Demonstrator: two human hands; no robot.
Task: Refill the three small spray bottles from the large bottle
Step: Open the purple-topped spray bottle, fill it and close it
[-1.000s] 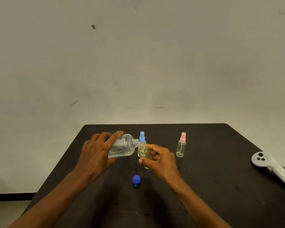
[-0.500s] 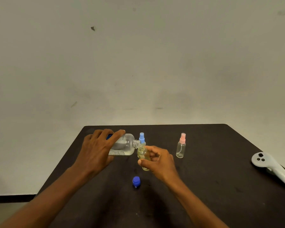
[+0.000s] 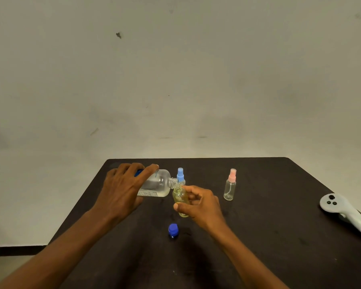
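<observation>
1. Two hands are busy in the head view, the only one I have. My left hand (image 3: 123,188) is wrapped around the body of the large bottle (image 3: 156,185), tipped nearly flat with its open neck meeting the mouth of the small bottle (image 3: 181,200).
2. My right hand (image 3: 200,205) is closed around that small bottle, thumb and fingertips pinching its sides just above the surface (image 3: 269,236); yellowish liquid shows inside.
3. The blue-capped spray bottle (image 3: 180,176) stands just behind the pour; the pink-capped spray bottle (image 3: 230,185) stands apart to the right, looking empty. A loose blue cap (image 3: 173,230) lies nearer me.
4. Handling, as I judge it: clear smooth walls could turn slippery when wet, so I'd hold the large bottle mid-body. The small one seems light and easily tipped, so I'd grip it low.
</observation>
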